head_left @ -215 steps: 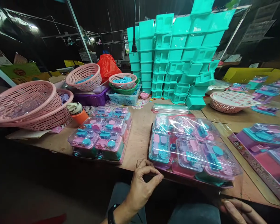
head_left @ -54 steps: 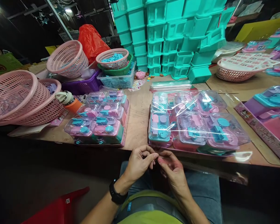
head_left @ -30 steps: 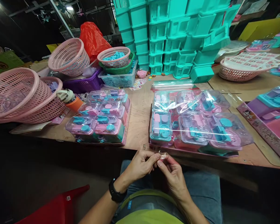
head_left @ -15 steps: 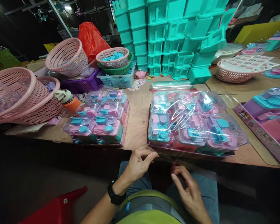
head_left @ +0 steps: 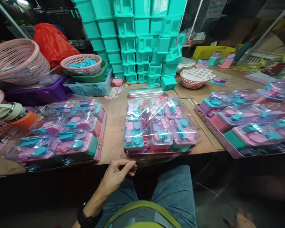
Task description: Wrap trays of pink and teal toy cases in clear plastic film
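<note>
At the front table edge, my left hand (head_left: 120,173) is closed, thumb against curled fingers. It is just below the near left corner of the middle tray (head_left: 161,154), and whatever it pinches, if anything, is hidden. Clear plastic film (head_left: 154,109) with bright glare covers that tray and its pink, teal and purple toy boxes with clear lids (head_left: 161,134). Far down at the lower right, my right hand (head_left: 244,220) is smeared by motion and partly cut off. A thin pale strand (head_left: 209,189) stretches up and left from near it.
Similar toy trays stand to the left (head_left: 100,139) and right (head_left: 213,131). Stacked teal bins (head_left: 133,41) rise behind. At the left are pink baskets (head_left: 16,60), a purple crate (head_left: 38,95) and a bottle (head_left: 9,110). A basket of printed sheets (head_left: 194,82) sits at the back right.
The view has swung right, bringing more of the right tray into sight. My right hand has moved from the front of the middle tray down to the far lower right; my left stays near the edge.
</note>
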`<state>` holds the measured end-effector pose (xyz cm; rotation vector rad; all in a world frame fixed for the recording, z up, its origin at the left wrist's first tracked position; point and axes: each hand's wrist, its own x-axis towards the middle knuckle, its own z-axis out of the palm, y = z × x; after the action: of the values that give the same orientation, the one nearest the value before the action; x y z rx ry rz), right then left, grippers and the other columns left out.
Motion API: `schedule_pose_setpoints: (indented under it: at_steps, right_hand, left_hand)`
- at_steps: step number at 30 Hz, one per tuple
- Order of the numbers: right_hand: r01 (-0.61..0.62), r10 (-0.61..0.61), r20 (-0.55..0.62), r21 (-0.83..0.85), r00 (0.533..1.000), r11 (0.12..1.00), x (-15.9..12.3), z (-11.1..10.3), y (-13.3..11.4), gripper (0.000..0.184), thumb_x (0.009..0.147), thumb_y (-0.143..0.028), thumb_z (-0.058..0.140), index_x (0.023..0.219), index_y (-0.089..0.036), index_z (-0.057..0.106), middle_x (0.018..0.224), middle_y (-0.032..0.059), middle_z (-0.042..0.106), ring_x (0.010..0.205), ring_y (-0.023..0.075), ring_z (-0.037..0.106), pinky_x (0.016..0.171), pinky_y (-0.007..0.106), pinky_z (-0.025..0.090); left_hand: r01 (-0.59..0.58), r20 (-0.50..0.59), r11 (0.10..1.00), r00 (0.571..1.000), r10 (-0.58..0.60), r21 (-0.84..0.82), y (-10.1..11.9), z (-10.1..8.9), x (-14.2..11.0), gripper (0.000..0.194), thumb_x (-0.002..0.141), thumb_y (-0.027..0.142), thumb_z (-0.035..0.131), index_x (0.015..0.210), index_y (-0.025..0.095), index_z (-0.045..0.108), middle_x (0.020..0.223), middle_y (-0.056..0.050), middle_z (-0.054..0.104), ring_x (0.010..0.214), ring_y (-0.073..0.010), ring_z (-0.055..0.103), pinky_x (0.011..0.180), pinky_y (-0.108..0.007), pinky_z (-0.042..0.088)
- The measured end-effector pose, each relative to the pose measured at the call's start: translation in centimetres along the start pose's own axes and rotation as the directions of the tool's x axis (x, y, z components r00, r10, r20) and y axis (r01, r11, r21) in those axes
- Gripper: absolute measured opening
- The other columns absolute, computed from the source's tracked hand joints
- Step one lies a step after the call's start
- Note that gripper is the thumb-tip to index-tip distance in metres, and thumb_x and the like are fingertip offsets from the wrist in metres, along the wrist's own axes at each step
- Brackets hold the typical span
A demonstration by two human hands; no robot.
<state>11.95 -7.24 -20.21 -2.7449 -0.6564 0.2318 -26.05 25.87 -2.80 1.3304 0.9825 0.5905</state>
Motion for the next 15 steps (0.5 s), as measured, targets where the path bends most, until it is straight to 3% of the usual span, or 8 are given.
schedule_pose_setpoints:
  at_steps: [3,4,6,8,11,15]
  right_hand:
    - [0.017,-0.016,-0.049,0.018,0.999,1.0,-0.5,-2.2,-6.9,0.045,0.084,-0.065,0.046,0.059,-0.029,0.057,0.074,0.0127,0.067,0.06,0.0308,0.061,0.061,0.05,0.05]
    - [0.138,-0.129,-0.15,0.047,0.98,0.989,-0.5,-3.1,-9.4,0.046,0.085,-0.065,0.045,0.061,-0.028,0.056,0.081,0.0135,0.067,0.068,0.0316,0.063,0.066,0.05,0.052]
    - [0.388,-0.325,-0.349,0.126,0.879,0.913,-0.3,-4.9,-14.2,0.045,0.086,-0.063,0.047,0.085,-0.023,0.068,0.099,0.0172,0.068,0.086,0.0339,0.066,0.073,0.048,0.054]
    - [0.482,-0.362,-0.377,0.301,0.852,0.823,0.0,-6.1,-18.2,0.041,0.091,-0.056,0.054,0.103,-0.021,0.071,0.103,0.0129,0.069,0.078,0.0247,0.066,0.059,0.036,0.053]
    - [0.495,-0.372,-0.329,0.52,0.868,0.696,0.5,-6.8,-22.3,0.033,0.095,-0.048,0.059,0.113,-0.023,0.071,0.104,0.0082,0.068,0.071,0.0171,0.063,0.046,0.027,0.044]
    - [0.544,-0.406,-0.365,0.625,0.838,0.561,1.0,-6.7,-24.9,0.032,0.092,-0.042,0.065,0.118,-0.024,0.07,0.096,0.0039,0.061,0.076,0.016,0.058,0.069,0.03,0.052]
  left_hand:
    - [0.035,-0.006,0.999,0.999,-0.035,0.003,0.3,0.0,-0.1,0.058,0.066,0.073,0.081,0.07,0.015,0.084,0.073,-0.009,0.078,0.064,-0.0187,0.072,0.06,-0.026,0.064]
    - [0.047,-0.007,0.999,0.999,-0.047,0.006,0.3,0.0,-0.1,0.058,0.065,0.074,0.081,0.07,0.016,0.083,0.073,-0.009,0.078,0.065,-0.0193,0.073,0.06,-0.026,0.064]
    - [0.065,-0.001,0.998,0.998,-0.065,0.015,0.4,-0.1,-0.1,0.058,0.064,0.074,0.082,0.07,0.016,0.083,0.074,-0.009,0.078,0.068,-0.0201,0.073,0.061,-0.027,0.065]
    - [0.062,0.011,0.998,0.998,-0.062,0.023,0.5,-0.1,0.0,0.057,0.066,0.073,0.081,0.07,0.017,0.083,0.074,-0.009,0.078,0.069,-0.0199,0.073,0.062,-0.027,0.065]
    - [0.047,0.017,0.998,0.999,-0.047,0.029,0.6,0.0,0.0,0.057,0.065,0.074,0.081,0.067,0.017,0.083,0.072,-0.008,0.076,0.066,-0.019,0.071,0.06,-0.026,0.064]
    - [0.05,0.019,0.998,0.999,-0.05,0.031,0.9,0.2,0.0,0.059,0.064,0.075,0.081,0.065,0.016,0.082,0.07,-0.008,0.075,0.064,-0.0188,0.07,0.059,-0.026,0.063]
